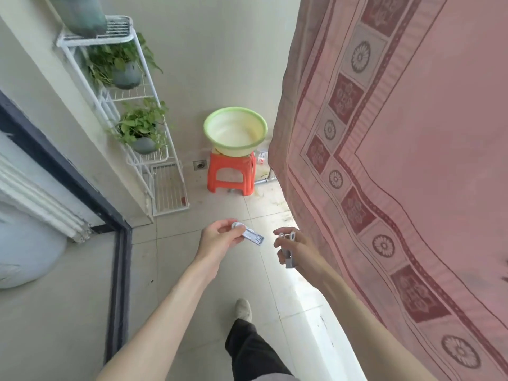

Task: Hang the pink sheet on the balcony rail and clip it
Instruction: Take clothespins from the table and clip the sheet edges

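Two clips: left hand (220, 237) one (251, 234), right hand (298, 250) one (288, 251)

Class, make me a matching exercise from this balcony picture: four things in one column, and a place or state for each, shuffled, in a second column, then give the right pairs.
Things
1. basin
2. pink sheet
3. left hand
4. plants

Places or states
A. hanging down on the right
B. on the shelves of the white rack
C. on top of the orange stool
D. holding a white clip

Pairs: 1-C, 2-A, 3-D, 4-B
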`<control>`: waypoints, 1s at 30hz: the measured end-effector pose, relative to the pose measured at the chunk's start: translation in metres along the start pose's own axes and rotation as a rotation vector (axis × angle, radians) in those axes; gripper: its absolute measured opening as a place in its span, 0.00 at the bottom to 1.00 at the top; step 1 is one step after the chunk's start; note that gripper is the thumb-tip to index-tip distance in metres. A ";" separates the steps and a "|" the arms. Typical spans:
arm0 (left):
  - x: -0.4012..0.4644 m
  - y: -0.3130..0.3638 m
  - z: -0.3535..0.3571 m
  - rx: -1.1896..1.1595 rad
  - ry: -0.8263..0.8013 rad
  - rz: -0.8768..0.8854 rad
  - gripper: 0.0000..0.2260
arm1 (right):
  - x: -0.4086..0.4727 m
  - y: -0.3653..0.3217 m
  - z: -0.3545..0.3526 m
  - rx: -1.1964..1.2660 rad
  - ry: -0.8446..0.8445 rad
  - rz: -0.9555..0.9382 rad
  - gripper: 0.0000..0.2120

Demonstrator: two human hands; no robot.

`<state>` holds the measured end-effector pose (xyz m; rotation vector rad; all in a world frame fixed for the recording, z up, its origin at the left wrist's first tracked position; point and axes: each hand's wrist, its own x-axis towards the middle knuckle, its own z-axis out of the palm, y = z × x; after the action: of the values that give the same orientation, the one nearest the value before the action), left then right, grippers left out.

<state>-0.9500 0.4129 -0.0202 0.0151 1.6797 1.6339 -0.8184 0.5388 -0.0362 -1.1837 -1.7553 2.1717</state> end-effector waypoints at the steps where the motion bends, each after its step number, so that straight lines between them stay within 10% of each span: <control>1: 0.020 0.017 0.008 -0.033 -0.017 -0.008 0.06 | 0.022 -0.016 -0.002 0.026 -0.040 -0.004 0.06; 30: 0.523 0.318 0.152 0.669 -0.500 0.239 0.09 | 0.499 -0.324 -0.051 0.185 0.260 -0.146 0.12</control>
<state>-1.3924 0.8621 0.0060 0.9041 1.7732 1.0256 -1.2524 0.9482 -0.0032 -1.1897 -1.4534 1.9486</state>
